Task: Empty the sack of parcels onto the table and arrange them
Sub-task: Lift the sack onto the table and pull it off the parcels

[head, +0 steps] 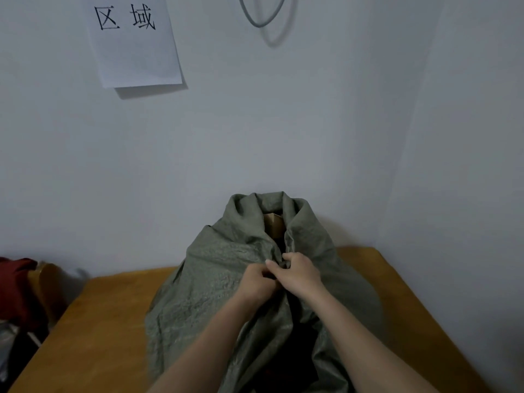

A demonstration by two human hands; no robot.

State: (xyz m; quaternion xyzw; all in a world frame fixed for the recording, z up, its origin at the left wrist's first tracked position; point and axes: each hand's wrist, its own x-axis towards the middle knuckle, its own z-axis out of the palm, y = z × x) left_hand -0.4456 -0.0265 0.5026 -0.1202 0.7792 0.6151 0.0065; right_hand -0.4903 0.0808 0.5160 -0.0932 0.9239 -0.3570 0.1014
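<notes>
Grey-green woven sack stands on the wooden surface against the wall; left hand and right hand both pinch fabric at its mouth seam, grip clenched; cloth looks soft, crinkly, probably heavy when full; grab low corners to tip; cardboard parcel peeks out the sack top.

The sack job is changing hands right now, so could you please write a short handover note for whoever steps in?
Left hand: gripping the green sack's cloth at the middle of the opening.
Right hand: gripping the opposite fold, touching the left hand.
Sack: on the wooden table, against the wall, bulging and full. A brown cardboard parcel shows at the top gap; the rest of the contents are hidden.
Done: sack is on the table, its mouth being worked on.
Left: open it, tip every parcel out, arrange them. No parcel lies on the table yet.
</notes>
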